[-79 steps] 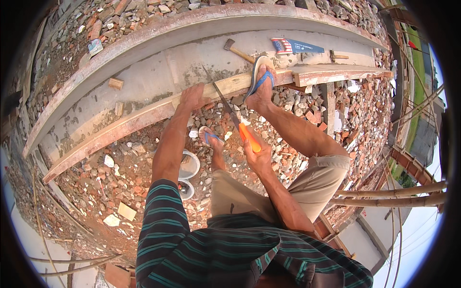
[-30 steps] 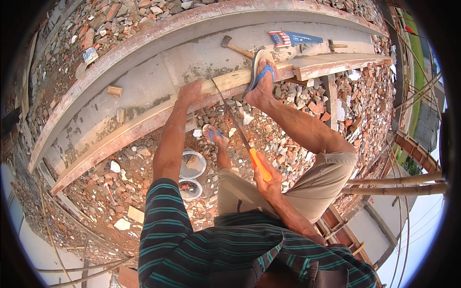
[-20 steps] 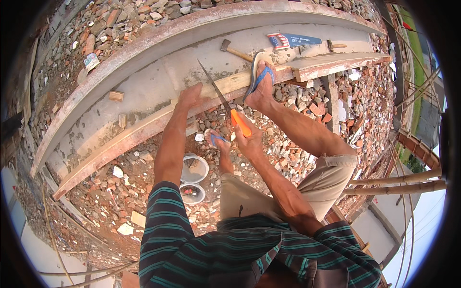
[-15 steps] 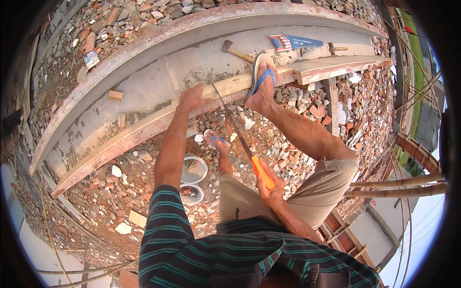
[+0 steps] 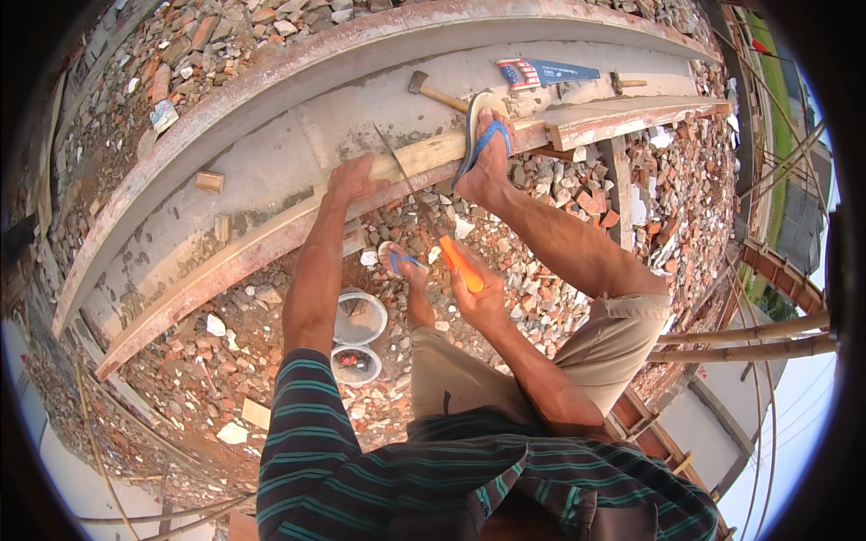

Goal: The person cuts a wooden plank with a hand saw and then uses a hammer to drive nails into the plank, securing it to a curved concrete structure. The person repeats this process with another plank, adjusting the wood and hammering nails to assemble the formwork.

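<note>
My right hand (image 5: 483, 302) is closed round the orange handle of a handsaw (image 5: 462, 265). Its thin blade slants up and left across a pale wooden plank (image 5: 437, 155), and the tip sticks out past the far edge. To the left of the blade, my left hand (image 5: 354, 178) grips the plank from above, fingers curled over it. On the right side of the blade, my foot in a blue-strapped sandal (image 5: 492, 149) presses on the wood. The plank lies along the near rim of a long concrete trough (image 5: 271, 162). Whether the blade has cut in is too small to tell.
Inside the trough lie a hammer (image 5: 418, 83), a blue saw-shaped sleeve (image 5: 564, 72), a smaller hammer (image 5: 629, 84) and wood offcuts (image 5: 210, 181). Broken brick rubble (image 5: 271, 316) covers the ground. Two whitish buckets (image 5: 383, 317) stand near my lower foot. Bamboo poles (image 5: 749, 347) cross at right.
My right hand has pushed the saw forward, up and to the left, so more blade shows beyond the plank. My left hand and the foot keep their places on the wood.
</note>
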A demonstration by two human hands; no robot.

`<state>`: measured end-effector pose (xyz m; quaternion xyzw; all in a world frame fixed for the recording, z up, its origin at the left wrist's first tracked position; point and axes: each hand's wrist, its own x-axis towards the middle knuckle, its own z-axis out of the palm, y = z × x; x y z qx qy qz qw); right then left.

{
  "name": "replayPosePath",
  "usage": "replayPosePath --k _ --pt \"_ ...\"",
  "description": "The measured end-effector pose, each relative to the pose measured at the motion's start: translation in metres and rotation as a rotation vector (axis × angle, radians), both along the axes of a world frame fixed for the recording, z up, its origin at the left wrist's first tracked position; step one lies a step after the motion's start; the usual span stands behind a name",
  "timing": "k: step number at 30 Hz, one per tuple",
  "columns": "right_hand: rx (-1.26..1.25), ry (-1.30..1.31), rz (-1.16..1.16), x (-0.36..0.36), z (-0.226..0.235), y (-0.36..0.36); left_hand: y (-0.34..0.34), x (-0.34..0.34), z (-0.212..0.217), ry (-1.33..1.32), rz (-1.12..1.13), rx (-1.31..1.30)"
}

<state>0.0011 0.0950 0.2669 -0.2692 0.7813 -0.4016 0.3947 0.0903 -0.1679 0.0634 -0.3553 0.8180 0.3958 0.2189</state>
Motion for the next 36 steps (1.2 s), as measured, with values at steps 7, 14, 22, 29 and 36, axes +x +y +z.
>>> replayPosePath --k 7,14,22,29,36 --pt "-0.024 0.009 -0.068 0.012 0.002 0.009 -0.009 0.000 0.000 0.050 0.003 0.026" --pt "-0.068 -0.069 -0.099 -0.021 -0.060 -0.061 -0.005 -0.001 0.001 0.005 0.010 -0.010" --pt "-0.095 0.035 0.000 0.009 0.053 0.085 0.000 0.015 -0.022 0.017 0.032 0.060" --pt "-0.069 -0.030 -0.036 -0.028 -0.084 -0.120 -0.020 -0.001 -0.010 0.030 -0.006 -0.002" --pt "0.033 -0.082 -0.044 0.008 0.044 0.070 -0.013 0.011 -0.012 0.038 0.053 0.076"
